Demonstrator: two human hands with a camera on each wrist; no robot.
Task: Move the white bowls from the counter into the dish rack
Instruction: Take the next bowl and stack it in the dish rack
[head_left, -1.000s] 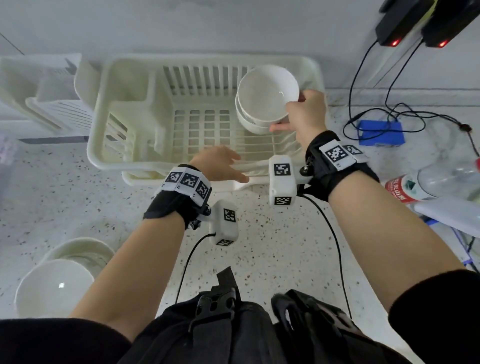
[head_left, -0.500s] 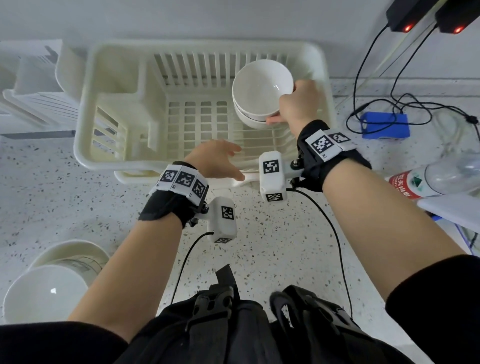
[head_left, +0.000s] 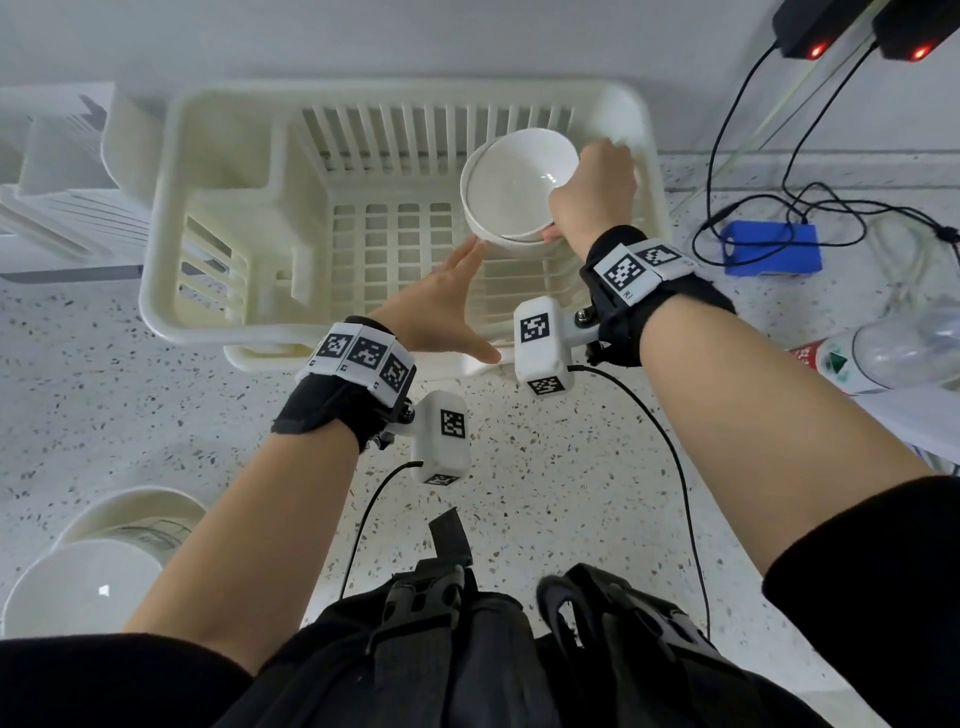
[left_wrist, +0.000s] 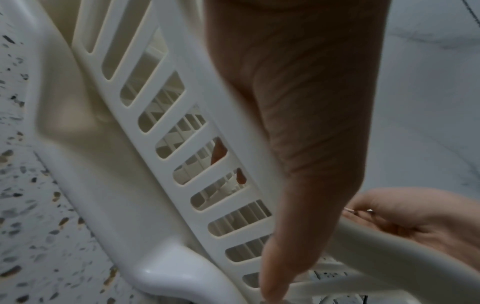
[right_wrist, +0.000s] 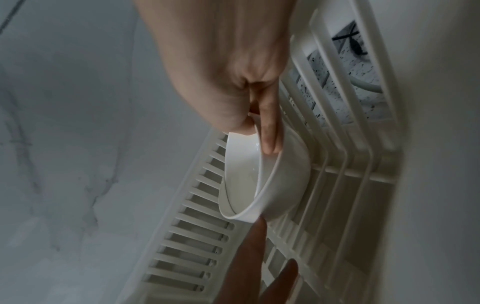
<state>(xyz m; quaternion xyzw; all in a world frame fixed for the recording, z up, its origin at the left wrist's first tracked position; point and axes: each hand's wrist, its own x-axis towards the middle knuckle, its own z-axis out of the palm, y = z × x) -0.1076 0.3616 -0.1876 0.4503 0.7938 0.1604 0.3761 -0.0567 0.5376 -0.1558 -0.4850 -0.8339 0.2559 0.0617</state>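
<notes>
Because the two nested glossy white ceramic bowls (head_left: 511, 195) look hard, slick and chippable, a rim pinch suits them: the right hand (head_left: 592, 195) grips their rim inside the cream slatted plastic dish rack (head_left: 218, 171), while the left hand (head_left: 441, 306), fingers straight, touches their lower edge.

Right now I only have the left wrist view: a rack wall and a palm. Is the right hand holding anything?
Observer: Yes. The right hand pinches the rim of two nested white bowls inside the dish rack.
Operator: Are they lying flat?
Observer: No, they are tilted on edge against the ribs at the rack's right end.
Operator: And what is the left hand doing?
Observer: The left hand is open, with one fingertip touching the bowls' lower edge.
</notes>
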